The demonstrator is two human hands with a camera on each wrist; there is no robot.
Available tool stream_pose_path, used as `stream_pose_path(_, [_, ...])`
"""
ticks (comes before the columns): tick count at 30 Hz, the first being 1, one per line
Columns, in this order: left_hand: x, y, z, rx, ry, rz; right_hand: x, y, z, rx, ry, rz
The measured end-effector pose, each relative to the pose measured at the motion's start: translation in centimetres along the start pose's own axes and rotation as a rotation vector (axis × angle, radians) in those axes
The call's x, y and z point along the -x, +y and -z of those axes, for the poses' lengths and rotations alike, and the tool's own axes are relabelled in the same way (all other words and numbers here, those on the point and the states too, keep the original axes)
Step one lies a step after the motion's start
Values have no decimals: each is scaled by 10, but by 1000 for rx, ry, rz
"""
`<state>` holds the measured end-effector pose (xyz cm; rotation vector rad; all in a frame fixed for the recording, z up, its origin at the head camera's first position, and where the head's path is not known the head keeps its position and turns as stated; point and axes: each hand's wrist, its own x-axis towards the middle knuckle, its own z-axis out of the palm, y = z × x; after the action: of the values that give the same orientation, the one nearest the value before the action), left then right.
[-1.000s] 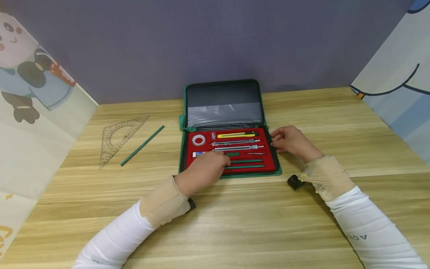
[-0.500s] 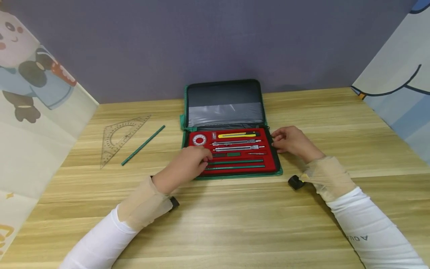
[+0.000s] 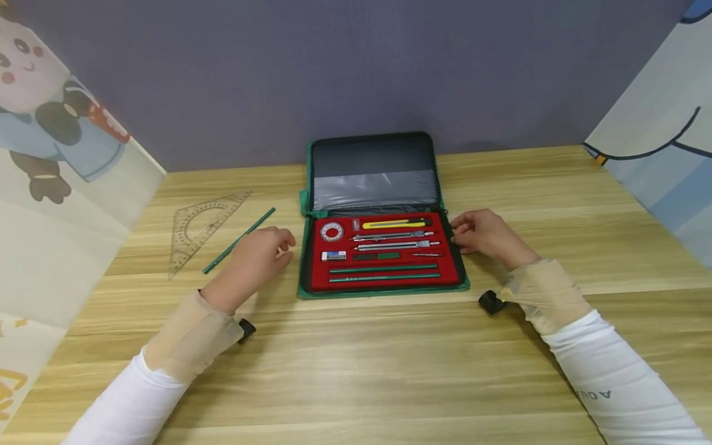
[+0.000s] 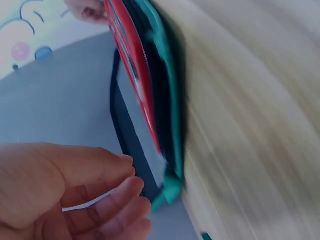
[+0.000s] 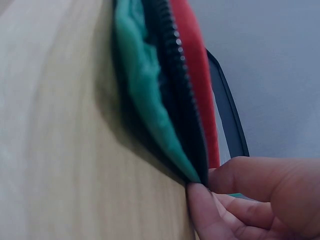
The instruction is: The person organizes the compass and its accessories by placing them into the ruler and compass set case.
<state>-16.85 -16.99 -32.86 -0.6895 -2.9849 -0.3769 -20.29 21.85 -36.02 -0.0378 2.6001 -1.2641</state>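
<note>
A green zip case [image 3: 384,293] lies unfolded on the table, its red insert [image 3: 453,272] full of drawing tools. My right hand [image 3: 483,235] pinches the case's right edge; in the right wrist view, thumb and forefinger grip the zipper border [image 5: 197,165]. Left of the case, my left hand [image 3: 253,262] hovers with loosely bent fingers, holding nothing. Beneath and beside it lies a green pencil [image 3: 222,254], partly covered by the hand. The insert holds an eraser [image 3: 334,255], a yellow utility knife [image 3: 392,224], metal compasses [image 3: 397,245] and two green pencils [image 3: 384,268].
A transparent set square [image 3: 183,247] with a protractor scale lies at the table's left. A white ring-shaped piece [image 3: 324,232] sits in the insert's corner. The raised black lid [image 3: 369,154] stands near the grey back wall [image 3: 367,68].
My left hand has moved left, away from the insert, and the eraser it covered shows again. The right hand stays at the case's edge.
</note>
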Motion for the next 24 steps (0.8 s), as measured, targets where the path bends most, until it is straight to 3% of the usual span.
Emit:
stream_pose_path(6, [5,-26,7,-42,1,66,-2,1,0,2,3,-11])
stream_pose_path(13, [8,-56,13,-11,37,123,-2,2,1,-11,0,5])
stream_pose_path(24, [4,-83,16,-20,-25,232,-1,1,1,-25,-8,19])
